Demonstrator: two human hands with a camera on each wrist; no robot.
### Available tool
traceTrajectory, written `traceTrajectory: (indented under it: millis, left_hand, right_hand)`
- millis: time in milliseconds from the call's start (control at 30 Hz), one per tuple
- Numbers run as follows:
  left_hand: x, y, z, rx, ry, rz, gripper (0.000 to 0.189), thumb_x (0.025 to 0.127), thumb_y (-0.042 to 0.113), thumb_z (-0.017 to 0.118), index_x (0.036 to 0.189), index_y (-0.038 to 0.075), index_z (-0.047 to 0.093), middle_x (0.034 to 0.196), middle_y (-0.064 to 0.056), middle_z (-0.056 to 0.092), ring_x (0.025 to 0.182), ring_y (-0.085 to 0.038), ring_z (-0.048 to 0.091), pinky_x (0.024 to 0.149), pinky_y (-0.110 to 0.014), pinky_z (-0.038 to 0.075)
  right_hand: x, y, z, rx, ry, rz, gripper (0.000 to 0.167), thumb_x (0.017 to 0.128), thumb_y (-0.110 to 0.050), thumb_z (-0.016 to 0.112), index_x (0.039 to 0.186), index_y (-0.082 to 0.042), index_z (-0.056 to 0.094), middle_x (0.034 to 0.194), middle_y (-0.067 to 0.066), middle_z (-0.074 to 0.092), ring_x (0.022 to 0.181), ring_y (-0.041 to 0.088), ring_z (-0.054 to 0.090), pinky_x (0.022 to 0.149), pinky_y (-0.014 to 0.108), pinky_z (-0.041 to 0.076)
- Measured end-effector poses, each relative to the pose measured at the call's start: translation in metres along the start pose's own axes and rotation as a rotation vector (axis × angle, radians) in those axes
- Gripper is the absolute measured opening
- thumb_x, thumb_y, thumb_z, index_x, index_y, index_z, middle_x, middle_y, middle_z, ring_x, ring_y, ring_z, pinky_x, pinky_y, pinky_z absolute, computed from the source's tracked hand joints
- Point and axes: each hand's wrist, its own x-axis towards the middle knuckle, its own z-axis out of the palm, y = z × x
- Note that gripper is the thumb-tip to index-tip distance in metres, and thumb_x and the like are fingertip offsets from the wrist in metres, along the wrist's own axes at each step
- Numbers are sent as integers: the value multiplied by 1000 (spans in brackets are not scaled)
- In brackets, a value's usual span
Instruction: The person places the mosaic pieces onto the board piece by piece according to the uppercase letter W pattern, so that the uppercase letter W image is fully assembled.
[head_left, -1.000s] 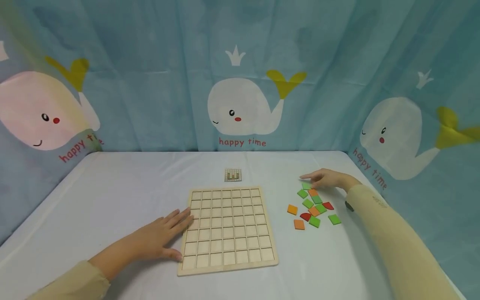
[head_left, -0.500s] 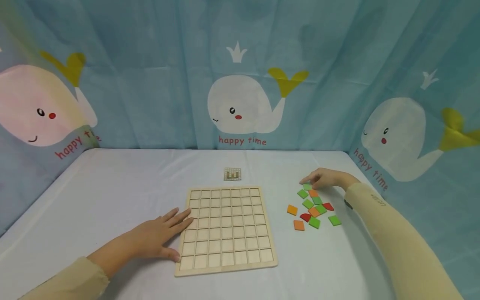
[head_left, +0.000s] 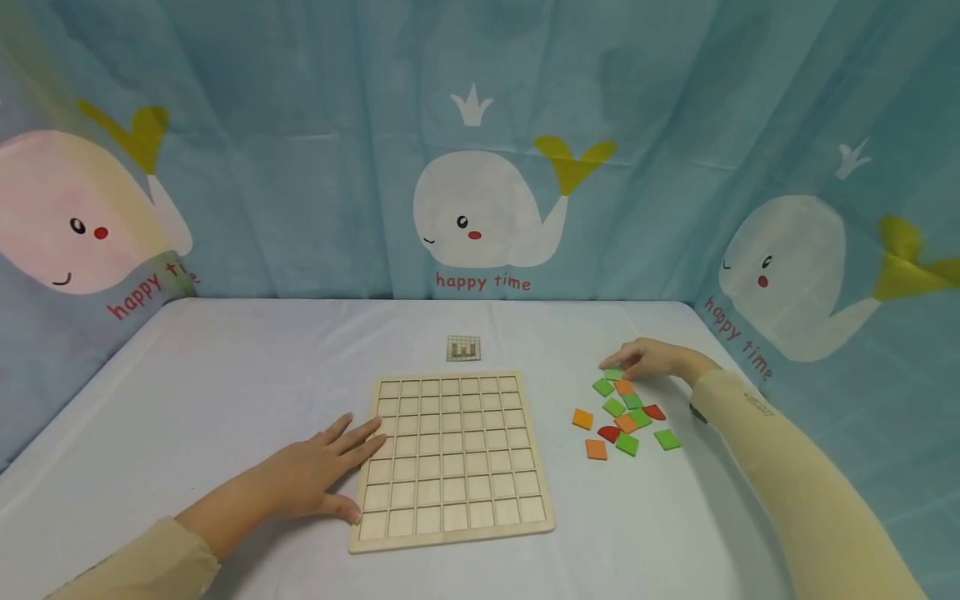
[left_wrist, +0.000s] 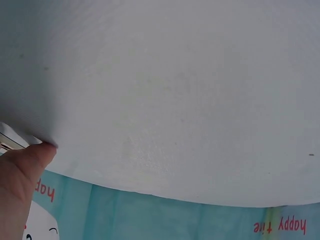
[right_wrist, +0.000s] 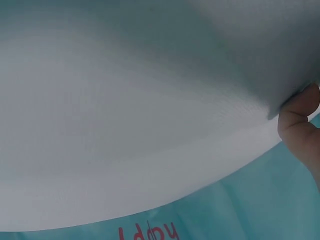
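Left grip (head_left: pixel 315 473) spread at a pale wooden gridded board (head_left: pixel 453 467); right grip (head_left: pixel 651 358) over flat green tile (head_left: pixel 613 376), pinch unclear.

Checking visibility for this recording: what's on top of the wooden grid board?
The fingers of the left hand overlap the left edge of the wooden grid board; uncovered squares are bare. Small parts of the leftmost column are hidden; anything beneath the board is covered.

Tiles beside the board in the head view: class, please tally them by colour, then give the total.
Green tiles: 7
Orange tiles: 4
Red tiles: 2
Total in view: 13
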Motion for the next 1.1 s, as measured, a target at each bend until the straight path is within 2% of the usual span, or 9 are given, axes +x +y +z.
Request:
traceTrajectory:
  millis: [200,467,767,933,1100]
  left_hand:
    - [-1,-2,-1,8,12,4,97,79,69,57,152,9,33,160,-10,20,139,-52,21,77,-68,46]
    - [-1,-1,-3,12,4,-17,98,78,71,56,153,11,32,160,-10,20,139,-52,20,78,-70,44]
    - [-2,3,-3,-10,-22,-17,98,78,70,57,153,10,31,160,-10,18,139,-52,18,80,-71,43]
    - [-2,6,-3,-12,-20,-18,98,78,69,57,152,10,32,160,-11,19,139,-52,19,80,-71,43]
    - [-1,7,-3,-17,-21,-31,99,78,70,57,152,10,32,160,-11,19,140,-51,18,81,-72,42]
  right_hand:
    - [2,4,3,-8,46,29,30,91,-5,66,121,-4,68,89,3,53,96,26,44,82,39,39]
    - [1,5,4,12,78,-13,26,91,-7,67,116,0,65,82,3,50,83,21,46,74,34,37]
    - [-6,-3,4,22,67,6,38,89,-14,72,123,1,63,85,5,50,84,21,45,74,34,38]
    - [-5,-3,5,23,67,-20,29,89,-11,70,115,2,64,80,4,49,77,19,45,71,33,37]
    - [-6,-1,7,22,90,-21,24,90,-11,68,111,1,64,79,2,49,77,19,45,72,34,37]
